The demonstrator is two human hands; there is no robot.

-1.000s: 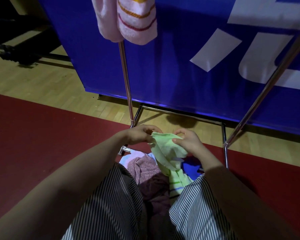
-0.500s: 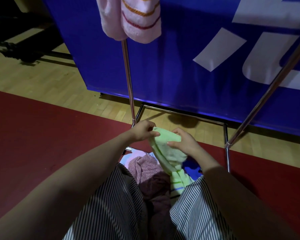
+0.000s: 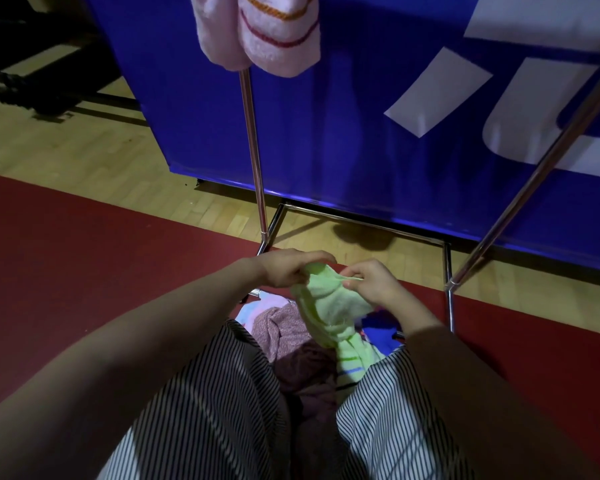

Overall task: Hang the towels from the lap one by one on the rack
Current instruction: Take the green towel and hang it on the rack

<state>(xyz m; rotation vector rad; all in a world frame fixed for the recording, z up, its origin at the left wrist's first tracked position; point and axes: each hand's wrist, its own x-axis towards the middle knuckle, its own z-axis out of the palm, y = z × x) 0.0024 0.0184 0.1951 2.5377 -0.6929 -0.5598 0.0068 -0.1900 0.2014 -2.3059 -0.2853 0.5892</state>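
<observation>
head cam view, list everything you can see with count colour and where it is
green towel: 1, light green with stripes near its lower end, held up over the lap by its top edge
lap towels: a heap, exact count unclear, mauve-pink on top with pale pink and blue bits showing, on the lap
pink towel: 1, pale pink with orange and red stripes, hanging at top of view
rack: 1, chrome poles and base frame, standing ahead of the knees
banner: 1, blue with white shapes, behind the rack
mat: 1, dark red, on the wood floor
striped clothing: black and white, over both legs
hands: left and right, both pinching the green towel
</observation>
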